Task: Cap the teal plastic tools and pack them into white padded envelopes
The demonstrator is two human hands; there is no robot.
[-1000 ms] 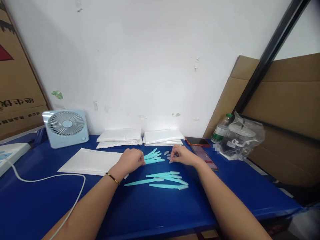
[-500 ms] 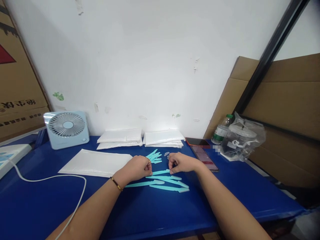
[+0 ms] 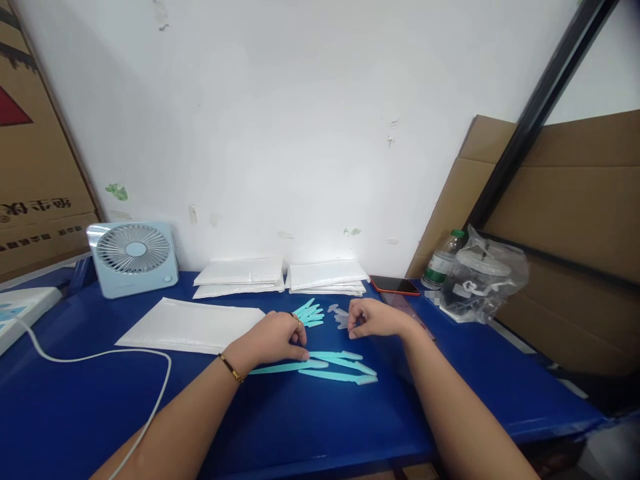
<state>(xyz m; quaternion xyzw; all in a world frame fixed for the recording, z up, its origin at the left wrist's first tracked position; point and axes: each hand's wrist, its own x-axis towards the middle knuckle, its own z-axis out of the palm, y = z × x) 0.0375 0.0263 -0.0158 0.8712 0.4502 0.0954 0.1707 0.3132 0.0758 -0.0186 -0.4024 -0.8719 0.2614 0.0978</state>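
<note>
My left hand (image 3: 277, 337) rests on the blue table (image 3: 310, 427), its fingertips closed on the end of a teal plastic stick (image 3: 327, 355) that lies with a few other capped teal sticks (image 3: 345, 377) in a loose row. Just beyond my left hand is a small pile of uncapped teal sticks (image 3: 310, 311). My right hand (image 3: 375, 319) is curled at a little heap of clear caps (image 3: 340, 316), thumb and forefinger pinched on one at its edge.
A white padded envelope (image 3: 190, 325) lies to the left, with two stacks of envelopes (image 3: 280, 275) against the wall. A small fan (image 3: 133, 257), a white cable (image 3: 95, 357), two phones (image 3: 395, 285), a bottle (image 3: 440, 267) and a bagged item (image 3: 483, 280) ring the work spot.
Both hands held one teal stick between them half a second ago. The left has since lowered it onto the row, and the right has gone back to the caps.
</note>
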